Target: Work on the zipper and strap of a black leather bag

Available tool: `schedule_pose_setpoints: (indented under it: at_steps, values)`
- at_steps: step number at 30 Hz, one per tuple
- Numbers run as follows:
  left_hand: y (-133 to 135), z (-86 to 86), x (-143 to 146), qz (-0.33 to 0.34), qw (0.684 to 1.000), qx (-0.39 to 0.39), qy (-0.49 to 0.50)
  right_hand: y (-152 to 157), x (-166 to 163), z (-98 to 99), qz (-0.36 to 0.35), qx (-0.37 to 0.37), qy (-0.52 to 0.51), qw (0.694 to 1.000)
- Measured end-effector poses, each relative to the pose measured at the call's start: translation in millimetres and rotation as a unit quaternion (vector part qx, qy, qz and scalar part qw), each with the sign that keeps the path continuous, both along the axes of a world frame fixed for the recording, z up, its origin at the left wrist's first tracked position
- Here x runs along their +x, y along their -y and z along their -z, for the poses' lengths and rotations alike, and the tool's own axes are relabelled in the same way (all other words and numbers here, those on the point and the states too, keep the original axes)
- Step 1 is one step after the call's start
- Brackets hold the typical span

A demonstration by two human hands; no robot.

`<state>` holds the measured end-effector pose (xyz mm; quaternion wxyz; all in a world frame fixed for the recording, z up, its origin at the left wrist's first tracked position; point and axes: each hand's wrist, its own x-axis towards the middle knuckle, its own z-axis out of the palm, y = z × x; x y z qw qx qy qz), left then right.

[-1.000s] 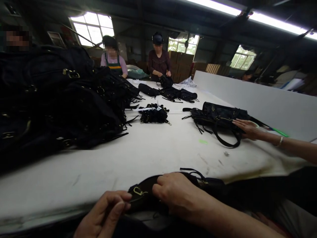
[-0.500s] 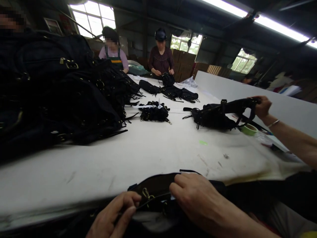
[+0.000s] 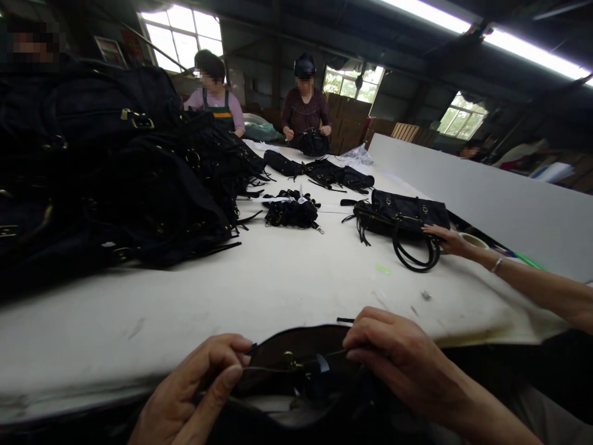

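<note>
An open black handbag (image 3: pixel 296 339) with a brown lining and a zip along its far edge lies at the table's near edge. Over its mouth runs a thin dark strap (image 3: pixel 264 369), with a brass clip (image 3: pixel 289 358) near its middle. My left hand (image 3: pixel 194 389) pinches one end between thumb and fingertips. The fingers of my right hand (image 3: pixel 393 355) are closed on the other end, at the bag's right side. A small pale tag (image 3: pixel 322 363) shows by the clip. The bag's lower part is dark and hard to make out.
A large pile of black bags (image 3: pixel 115 185) fills the left. Bundled straps with clips (image 3: pixel 291 210) lie mid-table. At right, another person's hand (image 3: pixel 447 238) touches a black handbag (image 3: pixel 407 210). Two co-workers sit across the white table (image 3: pixel 185 309); a white partition (image 3: pixel 486 185) runs along the right.
My hands have moved apart, drawing the strap straighter and lifting it across the bag's mouth. At right, the other person's handbag has been laid down with its handles toward me.
</note>
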<state>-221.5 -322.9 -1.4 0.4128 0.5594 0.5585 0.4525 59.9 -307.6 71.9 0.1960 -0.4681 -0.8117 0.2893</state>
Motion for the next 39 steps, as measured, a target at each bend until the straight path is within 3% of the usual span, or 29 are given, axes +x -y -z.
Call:
schedule_pose_setpoints:
  at_steps: [5, 8, 11, 14, 17, 19, 22, 26, 28, 31, 33, 39]
  values:
    - [-20, -29.0, 11, 0.094, 0.985, 0.116, -0.088, -16, -37, 9.4, -0.014, 0.048, -0.148, 0.988]
    - [-27, -40.6, 18, 0.103, 0.976, 0.16, -0.104, -24, -63, 23.0, -0.01, 0.02, -0.242, 0.97]
    - [-31, -43.7, 21, 0.104, 0.976, 0.156, -0.114, -27, -81, 35.8, 0.01, -0.086, -0.348, 0.933]
    - [-33, -39.8, 19, 0.093, 0.981, 0.129, -0.106, -28, -88, 43.4, 0.042, -0.237, -0.425, 0.873]
    - [-31, -27.6, 13, 0.118, 0.988, 0.051, -0.084, -30, -89, 47.3, 0.044, -0.328, -0.449, 0.83]
    - [-25, -14.4, 6, 0.169, 0.98, -0.035, -0.102, -32, -87, 49.5, 0.027, -0.341, -0.422, 0.84]
    - [-13, 7.5, -6, 0.206, 0.947, -0.133, -0.207, -36, -85, 52.7, -0.021, -0.34, -0.289, 0.895]
    - [-5, 23.5, -11, 0.219, 0.896, -0.169, -0.347, -44, -91, 55.5, -0.108, -0.217, -0.004, 0.97]
    - [-8, 24.8, -5, 0.213, 0.853, -0.185, -0.438, -49, -99, 57.5, -0.133, -0.143, 0.139, 0.971]
    - [-17, 26.9, 8, 0.185, 0.786, -0.203, -0.554, -52, -113, 62.6, -0.15, -0.106, 0.285, 0.941]
    - [-18, 32.8, 15, 0.175, 0.775, -0.202, -0.573, -50, -119, 67.3, -0.156, -0.1, 0.314, 0.931]
    - [-1, 63.4, 15, 0.146, 0.776, -0.177, -0.588, -39, -122, 80.1, -0.165, -0.099, 0.271, 0.943]
